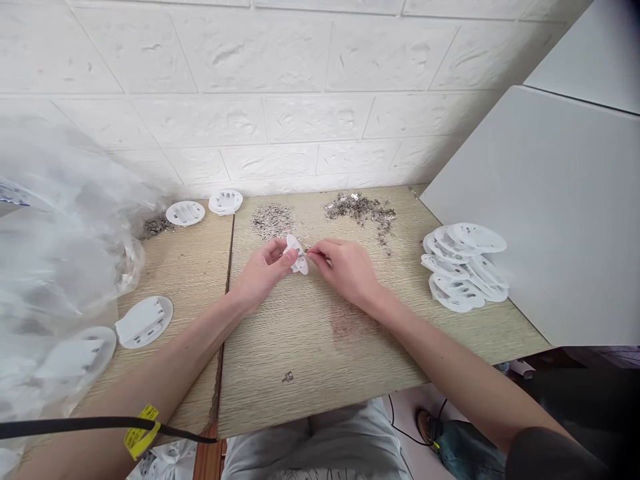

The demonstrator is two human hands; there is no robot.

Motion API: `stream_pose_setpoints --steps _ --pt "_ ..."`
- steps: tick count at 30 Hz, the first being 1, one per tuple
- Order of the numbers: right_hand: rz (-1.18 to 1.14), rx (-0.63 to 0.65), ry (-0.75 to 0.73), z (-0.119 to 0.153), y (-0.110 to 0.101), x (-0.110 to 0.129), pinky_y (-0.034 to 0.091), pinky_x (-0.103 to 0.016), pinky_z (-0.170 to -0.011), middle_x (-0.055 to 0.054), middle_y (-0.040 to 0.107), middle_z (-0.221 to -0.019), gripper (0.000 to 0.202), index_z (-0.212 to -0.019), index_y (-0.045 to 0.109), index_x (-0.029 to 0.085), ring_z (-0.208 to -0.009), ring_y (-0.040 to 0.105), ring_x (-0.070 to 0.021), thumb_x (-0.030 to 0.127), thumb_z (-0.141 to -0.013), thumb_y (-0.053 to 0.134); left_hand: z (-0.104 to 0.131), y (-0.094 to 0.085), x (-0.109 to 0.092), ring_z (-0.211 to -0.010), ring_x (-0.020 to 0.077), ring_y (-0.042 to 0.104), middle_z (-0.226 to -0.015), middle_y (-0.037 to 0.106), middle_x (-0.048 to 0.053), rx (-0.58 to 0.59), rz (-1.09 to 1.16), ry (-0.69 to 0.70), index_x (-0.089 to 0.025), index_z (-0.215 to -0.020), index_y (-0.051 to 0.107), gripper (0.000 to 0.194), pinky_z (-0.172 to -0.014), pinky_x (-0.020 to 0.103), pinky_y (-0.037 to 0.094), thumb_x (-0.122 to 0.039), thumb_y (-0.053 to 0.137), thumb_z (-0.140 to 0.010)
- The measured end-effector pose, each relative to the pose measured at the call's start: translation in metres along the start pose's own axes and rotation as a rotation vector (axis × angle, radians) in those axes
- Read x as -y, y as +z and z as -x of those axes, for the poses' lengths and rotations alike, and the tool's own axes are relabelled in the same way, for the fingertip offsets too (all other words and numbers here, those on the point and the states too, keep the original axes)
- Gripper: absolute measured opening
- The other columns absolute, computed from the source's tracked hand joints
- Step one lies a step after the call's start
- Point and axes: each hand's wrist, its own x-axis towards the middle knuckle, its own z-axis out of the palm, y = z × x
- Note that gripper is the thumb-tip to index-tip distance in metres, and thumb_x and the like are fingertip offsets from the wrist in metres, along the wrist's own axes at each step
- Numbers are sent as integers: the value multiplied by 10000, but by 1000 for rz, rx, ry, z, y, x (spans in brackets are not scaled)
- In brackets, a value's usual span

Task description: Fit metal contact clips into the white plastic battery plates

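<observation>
My left hand (270,267) grips a round white plastic battery-compartment piece (299,259), held tilted on edge above the table. Thumb and fingers pinch it from its left side. At its right edge is my right hand (345,267), thumb and forefinger pressed together on something too small to make out, perhaps a metal bit. Just behind the hands lies a pile of small silvery metal pieces (273,220). Farther right along the wall spreads a second heap of larger metal clips (361,208).
Finished-looking white discs (467,267) are stacked at right beside a grey panel (540,220). More white discs (185,213) lie at left near a clear plastic bag (65,227). One loose metal clip (288,377) rests near the front edge. A black cable (100,425) crosses lower left.
</observation>
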Motion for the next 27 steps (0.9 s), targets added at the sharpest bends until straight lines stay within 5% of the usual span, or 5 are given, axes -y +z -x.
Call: stream_pose_setpoints --steps 21,27 --pt "260 56 -123 3 4 5 179 -312 -532 -57 676 -867 281 -909 676 190 -644 531 -137 219 -949 399 2 2 2 -955 211 619 -978 689 65 -56 -163 21 -177 -997 626 401 -864 350 454 -395 767 -692" --pt "71 14 -101 -1 7 -3 247 -278 -557 -31 687 -883 260 -910 690 208 -685 552 -133 274 -946 440 -1 -3 2 -972 213 622 -1018 680 71 -30 -131 15 -177 -1007 632 395 -895 371 461 -398 758 -706"
